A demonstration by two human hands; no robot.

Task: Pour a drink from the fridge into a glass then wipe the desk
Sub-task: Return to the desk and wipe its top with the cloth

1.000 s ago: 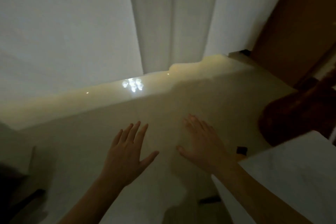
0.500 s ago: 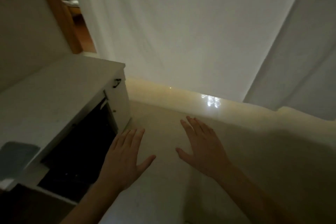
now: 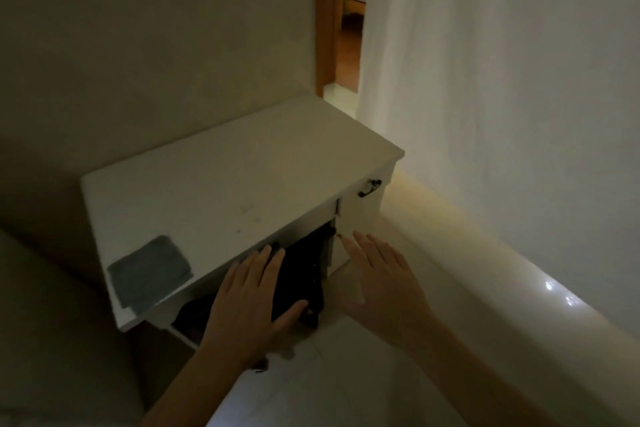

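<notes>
A white desk (image 3: 221, 184) stands against the wall in a dim room, with a dark opening under its top. A folded grey cloth (image 3: 149, 270) lies on the desk's near left corner. My left hand (image 3: 246, 305) hovers flat, fingers spread, over the desk's front edge and the dark opening. To its right, my right hand (image 3: 384, 284) is held out flat over the pale floor, beside the desk's right leg. Both hands hold nothing. No fridge, drink or glass is in view.
A white curtain (image 3: 502, 80) hangs along the right, with a lit strip of floor at its foot. A doorway (image 3: 349, 17) with a wooden frame opens behind the desk into a brighter room. A small dark drawer handle (image 3: 370, 187) sits on the desk's right side.
The view has swung left from the curtain and floor to the white desk. Both hands stay spread and empty in front of me, now over the desk's front.
</notes>
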